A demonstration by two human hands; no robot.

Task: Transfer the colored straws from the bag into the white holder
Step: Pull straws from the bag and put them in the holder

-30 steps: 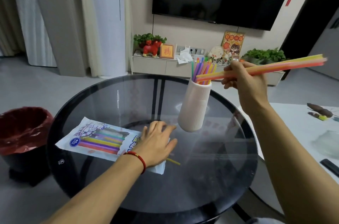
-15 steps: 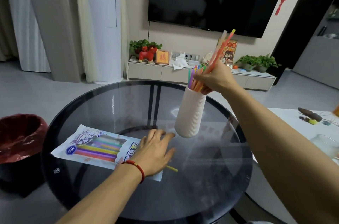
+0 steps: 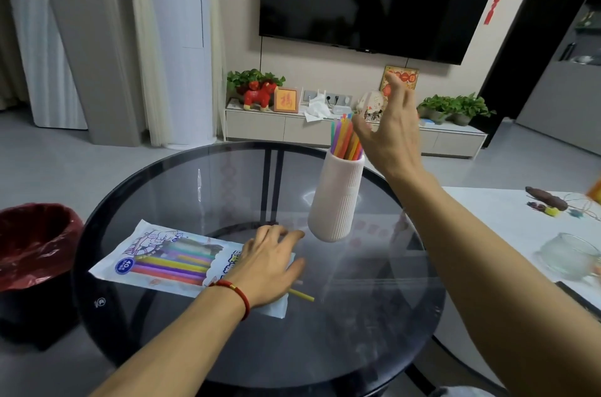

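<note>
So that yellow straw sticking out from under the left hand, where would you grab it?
Probably by the free end of the yellow straw, pinched from above on the right: it lies flat on the glass table, its other end hidden under the left hand.

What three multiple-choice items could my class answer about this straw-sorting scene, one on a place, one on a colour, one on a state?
1. Where does the white holder stand?
A. on the glass table
B. on the floor
C. on the TV cabinet

2. What colour is the liner of the bin?
A. blue
B. red
C. white

3. How is the right hand?
A. gripping a bundle
B. flat on the bag
C. open above the straws

Answers: 1 A, its base rests on the glass. 2 B, the liner is dark red. 3 C, its fingers are spread and hold nothing; the left hand rests on the bag.
</note>
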